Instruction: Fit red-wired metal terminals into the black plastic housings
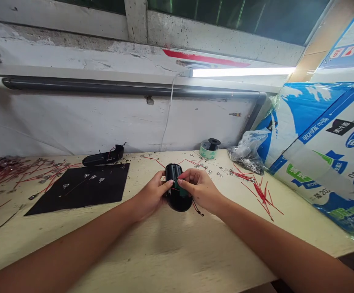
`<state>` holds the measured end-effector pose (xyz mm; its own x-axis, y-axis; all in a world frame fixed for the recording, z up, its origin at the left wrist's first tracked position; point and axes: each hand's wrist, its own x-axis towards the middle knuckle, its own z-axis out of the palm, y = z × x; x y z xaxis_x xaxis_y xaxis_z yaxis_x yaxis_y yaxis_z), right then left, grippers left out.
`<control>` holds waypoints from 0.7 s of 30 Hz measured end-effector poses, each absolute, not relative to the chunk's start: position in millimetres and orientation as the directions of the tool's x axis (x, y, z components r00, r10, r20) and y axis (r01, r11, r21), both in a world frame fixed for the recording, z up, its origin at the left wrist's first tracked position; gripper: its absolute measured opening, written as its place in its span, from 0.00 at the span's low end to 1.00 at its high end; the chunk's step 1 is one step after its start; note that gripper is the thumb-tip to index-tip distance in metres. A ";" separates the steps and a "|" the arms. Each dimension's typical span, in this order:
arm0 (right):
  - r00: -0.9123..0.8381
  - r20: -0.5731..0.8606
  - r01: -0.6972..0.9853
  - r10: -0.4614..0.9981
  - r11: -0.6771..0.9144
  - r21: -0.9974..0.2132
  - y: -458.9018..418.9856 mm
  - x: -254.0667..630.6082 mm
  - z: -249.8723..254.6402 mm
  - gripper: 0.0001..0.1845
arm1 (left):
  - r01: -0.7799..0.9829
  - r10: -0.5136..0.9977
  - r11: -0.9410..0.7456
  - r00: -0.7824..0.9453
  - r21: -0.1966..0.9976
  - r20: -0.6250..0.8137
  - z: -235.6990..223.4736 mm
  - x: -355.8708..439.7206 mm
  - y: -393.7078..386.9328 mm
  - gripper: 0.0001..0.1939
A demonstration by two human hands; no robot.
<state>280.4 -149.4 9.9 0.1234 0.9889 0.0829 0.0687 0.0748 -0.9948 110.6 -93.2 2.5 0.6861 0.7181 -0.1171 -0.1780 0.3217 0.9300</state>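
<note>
Black casing [180,201] (glossy, rounded)

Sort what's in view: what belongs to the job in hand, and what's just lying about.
Seemingly part of the job:
- black casing, held between left hand and right hand
- green piece at the fingertips

Probably just lying about:
- tape roll
- blue-and-white carton
- loose red wires at right, untouched
</note>
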 end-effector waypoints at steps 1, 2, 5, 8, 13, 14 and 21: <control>0.123 0.077 0.055 0.989 0.071 -0.996 -149.4 280.3 10.2 0.13 | -0.178 0.724 0.316 0.680 0.932 -0.116 1.8 110.7 -93.0 0.25; 0.124 0.070 0.041 0.990 0.065 -0.997 -149.3 280.1 10.4 0.14 | -0.177 0.728 0.313 0.676 0.933 -0.116 1.3 110.8 -92.9 0.25; 0.130 0.052 0.000 0.990 0.052 -0.999 -149.2 279.5 10.6 0.15 | -0.177 0.726 0.312 0.679 0.933 -0.114 0.3 110.8 -92.4 0.25; 0.129 0.043 -0.035 0.991 0.047 -0.998 -149.1 279.2 10.7 0.17 | -0.179 0.717 0.310 0.689 0.934 -0.106 0.0 110.1 -92.3 0.24; 0.128 0.036 -0.073 0.991 0.046 -0.996 -149.6 279.2 11.5 0.18 | -0.173 0.720 0.323 0.683 0.931 -0.123 3.8 110.1 -94.2 0.22; 0.127 0.038 -0.076 0.991 0.048 -0.996 -149.7 279.3 11.5 0.18 | -0.176 0.722 0.327 0.680 0.929 -0.126 4.9 110.2 -94.6 0.22; 0.125 0.046 -0.001 0.991 0.047 -0.999 -149.6 279.1 10.6 0.16 | -0.185 0.704 0.332 0.701 0.925 -0.113 2.5 110.2 -92.9 0.23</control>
